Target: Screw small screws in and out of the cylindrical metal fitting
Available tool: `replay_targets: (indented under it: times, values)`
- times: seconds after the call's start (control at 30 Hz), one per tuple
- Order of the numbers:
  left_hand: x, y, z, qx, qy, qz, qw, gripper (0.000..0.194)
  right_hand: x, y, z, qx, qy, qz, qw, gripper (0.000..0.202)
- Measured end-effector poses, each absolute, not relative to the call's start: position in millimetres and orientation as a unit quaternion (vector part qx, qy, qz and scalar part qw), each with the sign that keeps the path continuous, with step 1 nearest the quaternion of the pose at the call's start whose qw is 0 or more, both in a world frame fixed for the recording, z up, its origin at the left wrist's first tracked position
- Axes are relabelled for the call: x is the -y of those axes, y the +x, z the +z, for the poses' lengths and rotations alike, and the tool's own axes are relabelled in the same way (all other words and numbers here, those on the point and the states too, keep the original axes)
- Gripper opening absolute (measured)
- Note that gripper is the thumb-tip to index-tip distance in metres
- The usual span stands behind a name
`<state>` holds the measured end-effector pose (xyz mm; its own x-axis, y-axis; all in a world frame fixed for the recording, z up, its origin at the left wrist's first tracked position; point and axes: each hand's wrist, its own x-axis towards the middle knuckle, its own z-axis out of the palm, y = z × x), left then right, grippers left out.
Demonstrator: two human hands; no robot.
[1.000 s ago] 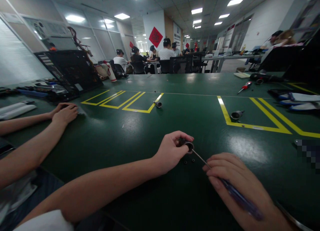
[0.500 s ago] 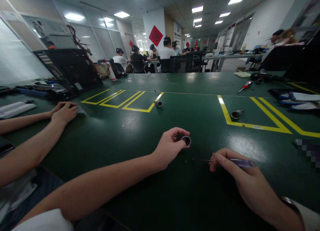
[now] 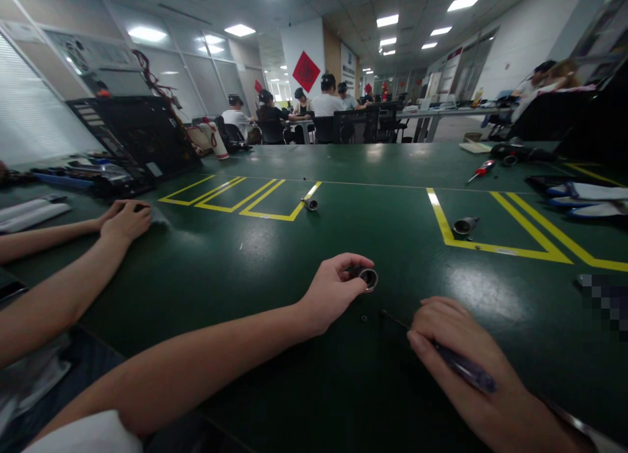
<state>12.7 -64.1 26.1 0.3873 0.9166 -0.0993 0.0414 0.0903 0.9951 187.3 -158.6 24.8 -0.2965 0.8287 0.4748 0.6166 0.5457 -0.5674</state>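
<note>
Between the thumb and fingers of my left hand [image 3: 333,293] is a hollow metal cup-shaped part [image 3: 371,279], its round opening turned toward me. My right hand [image 3: 454,355] is closed around the clear purplish handle of a screwdriver [image 3: 466,369]. The thin shaft points left and slightly up, with a tiny dark piece [image 3: 383,314] at its tip; whether it is stuck on the tip I cannot tell. Just left of that lies a small nut-like ring [image 3: 364,318] on the green table [image 3: 255,276], below the metal part.
Similar metal parts lie by the yellow tape, one at centre [image 3: 311,204] and one at right [image 3: 465,225]. A red screwdriver [image 3: 481,170] rests farther back. At left, a co-worker's hands [image 3: 126,219] are on the table. White-and-blue items [image 3: 596,198] lie at the right edge.
My right hand has turned, so the screwdriver now slants, its handle lower and its tip slightly farther right. The left hand with the metal part has shifted barely to the right.
</note>
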Motion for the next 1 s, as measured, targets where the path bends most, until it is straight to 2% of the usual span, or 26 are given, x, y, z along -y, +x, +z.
replay_targets:
  times: [0.17, 0.27, 1.0]
  values:
    - [65, 12, 26, -0.412, 0.575, 0.36, 0.609, 0.027, 159, 189, 24, 0.797, -0.427, 0.112, 0.412, 0.012]
    - [66, 13, 25, -0.409, 0.575, 0.356, 0.612, 0.028, 158, 190, 22, 0.806, -0.405, 0.089, 0.423, 0.017]
    - [74, 14, 21, -0.387, 0.614, 0.357, 0.589, 0.024, 154, 188, 21, 0.844, -0.381, 0.033, 0.376, 0.021]
